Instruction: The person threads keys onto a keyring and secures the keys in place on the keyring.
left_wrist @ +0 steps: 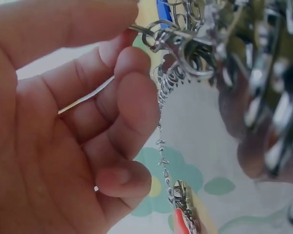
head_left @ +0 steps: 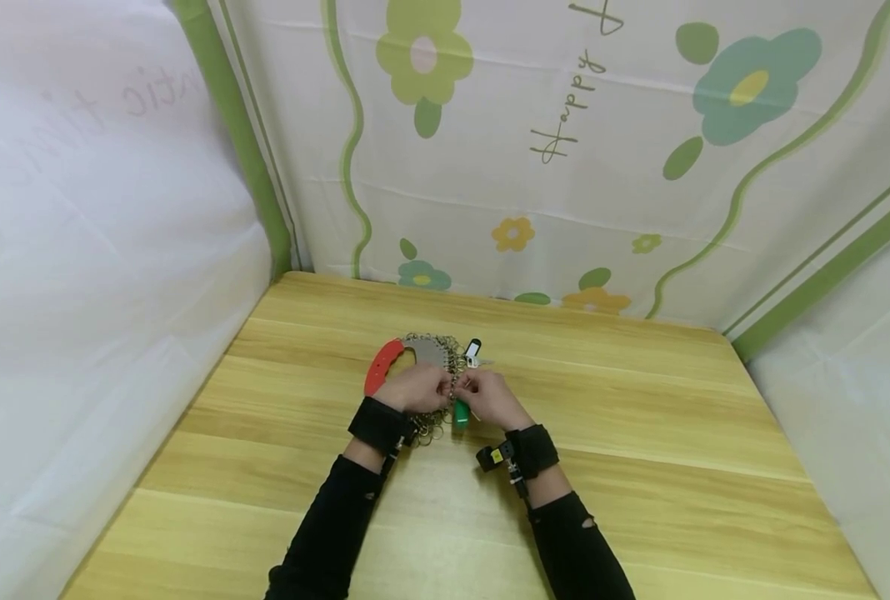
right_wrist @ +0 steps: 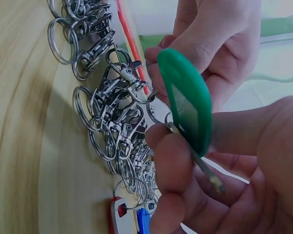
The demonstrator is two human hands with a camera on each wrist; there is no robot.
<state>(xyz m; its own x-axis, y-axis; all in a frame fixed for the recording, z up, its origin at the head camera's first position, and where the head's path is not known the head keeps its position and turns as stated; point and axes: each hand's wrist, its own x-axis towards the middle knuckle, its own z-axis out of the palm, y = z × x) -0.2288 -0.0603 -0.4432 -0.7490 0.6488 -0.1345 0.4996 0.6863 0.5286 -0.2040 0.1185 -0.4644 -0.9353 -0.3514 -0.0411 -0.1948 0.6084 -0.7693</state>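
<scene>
A large key ring holder lies on the table, with a red curved handle (head_left: pixel 380 368) and a grey plate (head_left: pixel 427 351) edged with many metal snap clasps (right_wrist: pixel 129 78) and split rings. My left hand (head_left: pixel 422 390) is over the holder's near part. Its thumb and forefinger pinch a small metal ring (left_wrist: pixel 149 35) joined to a clasp, as the left wrist view shows. Close beside it, my right hand (head_left: pixel 492 398) pinches the ring end of a green key tag (right_wrist: pixel 188 100). A metal key (right_wrist: pixel 211 178) hangs next to that tag.
Beyond the right hand lies a black key tag (head_left: pixel 473 347) with a key. A red tag (right_wrist: pixel 119 214) and a blue tag (right_wrist: pixel 143 222) hang at the rings. The wooden table (head_left: pixel 640 417) meets a flowered white curtain (head_left: pixel 490 183) at the back.
</scene>
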